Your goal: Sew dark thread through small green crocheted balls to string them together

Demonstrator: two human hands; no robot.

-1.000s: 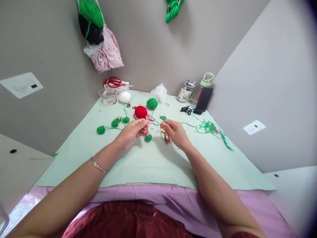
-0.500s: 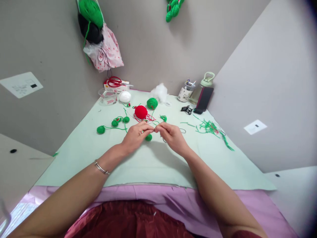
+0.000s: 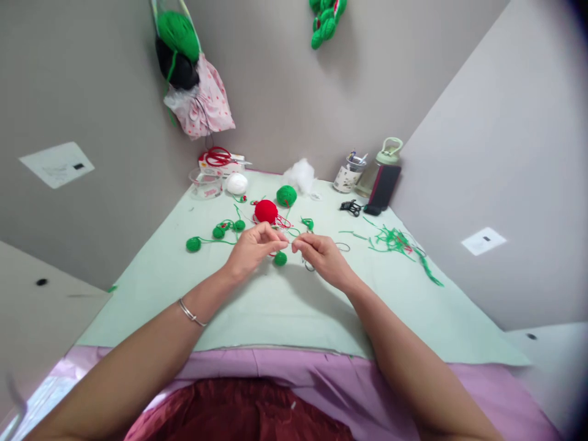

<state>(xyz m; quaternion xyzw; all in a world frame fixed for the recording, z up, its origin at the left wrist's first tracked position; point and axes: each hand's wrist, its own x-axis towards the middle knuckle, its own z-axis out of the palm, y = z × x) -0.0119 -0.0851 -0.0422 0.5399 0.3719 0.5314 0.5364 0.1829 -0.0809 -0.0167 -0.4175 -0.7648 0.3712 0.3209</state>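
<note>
My left hand (image 3: 255,248) and my right hand (image 3: 321,257) meet fingertip to fingertip over the pale green mat (image 3: 285,306). Both are pinched on something thin between them, too small to name. A small green crochet ball (image 3: 280,259) lies just below the fingertips. A red yarn ball (image 3: 266,211) and a green yarn ball (image 3: 286,195) sit just beyond my hands, with loose red and green strands around them. A thin loop of wire or cord (image 3: 342,247) lies by my right hand.
Small green crochet pieces (image 3: 193,244) lie at the left, green yarn scraps (image 3: 395,240) at the right. At the back stand red scissors (image 3: 217,157) on a box, a clear bowl (image 3: 205,183), a white ball (image 3: 237,183), stuffing (image 3: 301,174), a pen cup (image 3: 348,176), a bottle (image 3: 383,160) and a phone (image 3: 384,187).
My hands, apart a second ago, have come together at the fingertips. The reddish item under my right hand no longer shows. The camera has tilted slightly.
</note>
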